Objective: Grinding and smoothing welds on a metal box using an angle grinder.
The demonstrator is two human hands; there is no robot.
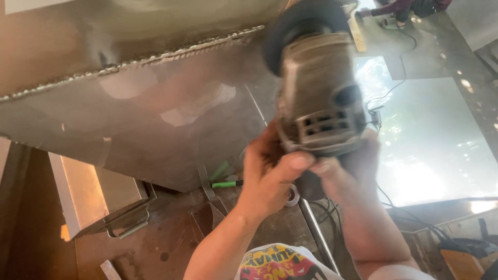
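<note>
Broadly, the upper left and centre of the frame are filled by a large sheet-metal body (155, 114), crossed by a rough, beaded weld seam (140, 61) that runs from the left edge up toward the top centre. Right of centre, an angle grinder (316, 98) is held up, blurred with motion, its dark disc guard (295, 26) close to the upper end of the seam; contact cannot be told. The grinder's rear is clasped by both hands, held close together: the left hand (267, 179) from below with the thumb laid across the housing, the right hand (353, 171) wrapped behind it. For a clean pass, the two-handed grip is best kept firm, the disc laid at a shallow angle along the bead, and the black cable (386, 93) kept behind the tool. Lower down, a metal box with handle (104, 202) and a green-handled tool (224, 184) are seen.
</note>
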